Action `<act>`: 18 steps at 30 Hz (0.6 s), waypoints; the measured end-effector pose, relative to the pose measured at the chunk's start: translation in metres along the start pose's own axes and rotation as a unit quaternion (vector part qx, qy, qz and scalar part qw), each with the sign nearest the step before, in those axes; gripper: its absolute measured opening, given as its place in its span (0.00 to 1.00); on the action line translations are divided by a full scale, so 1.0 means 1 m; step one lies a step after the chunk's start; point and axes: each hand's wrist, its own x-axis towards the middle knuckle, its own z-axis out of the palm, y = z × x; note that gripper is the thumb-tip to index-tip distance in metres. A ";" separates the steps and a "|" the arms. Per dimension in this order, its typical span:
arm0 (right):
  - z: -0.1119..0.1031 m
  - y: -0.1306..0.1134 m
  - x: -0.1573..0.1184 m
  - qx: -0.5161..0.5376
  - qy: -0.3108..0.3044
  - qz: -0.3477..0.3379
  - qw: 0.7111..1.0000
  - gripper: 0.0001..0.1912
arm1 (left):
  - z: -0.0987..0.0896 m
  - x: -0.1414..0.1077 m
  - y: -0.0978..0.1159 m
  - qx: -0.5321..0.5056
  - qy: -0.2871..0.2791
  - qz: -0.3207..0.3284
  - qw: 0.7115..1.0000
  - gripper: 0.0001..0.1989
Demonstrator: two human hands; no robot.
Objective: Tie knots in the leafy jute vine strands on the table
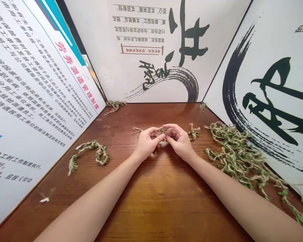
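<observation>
My left hand (148, 143) and my right hand (179, 139) meet above the middle of the table, fingertips close together. Pinched between them is a small loop of jute twine with green leaves (163, 129); the fingers cover part of it. A frayed twine end (136, 130) pokes out to the left, behind my left hand. Just right of my right hand lies a short leafy twine piece (194, 131), and I cannot tell whether it joins the held part. Both hands are closed.
A large tangled heap of leafy twine (237, 151) covers the table's right side. Left of my hands lies a curved leafy twine length (91, 151). Small bunches (114, 106) sit by the back corners. Printed panels (151, 80) wall in the wooden table (161, 201) on three sides.
</observation>
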 end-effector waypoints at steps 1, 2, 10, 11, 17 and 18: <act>0.000 0.000 0.000 -0.008 0.001 -0.003 1.000 0.17 | 0.000 0.000 -0.001 0.005 0.000 0.006 1.000 0.16; 0.000 0.000 0.000 -0.017 0.001 -0.003 1.000 0.17 | 0.000 0.001 -0.002 0.010 0.005 0.012 1.000 0.14; -0.007 0.008 0.001 -0.122 0.005 -0.015 0.992 0.15 | -0.002 0.004 -0.010 0.001 0.124 0.042 0.991 0.11; -0.009 0.008 0.001 -0.141 -0.004 -0.019 0.990 0.15 | -0.002 0.004 -0.010 -0.003 0.129 0.045 0.991 0.10; -0.016 0.005 0.004 -0.177 -0.113 -0.069 0.975 0.06 | -0.001 0.004 -0.007 -0.058 0.128 0.008 0.990 0.15; -0.016 0.005 0.004 -0.173 -0.125 -0.081 0.974 0.06 | 0.000 0.004 -0.007 -0.058 0.130 0.003 0.990 0.14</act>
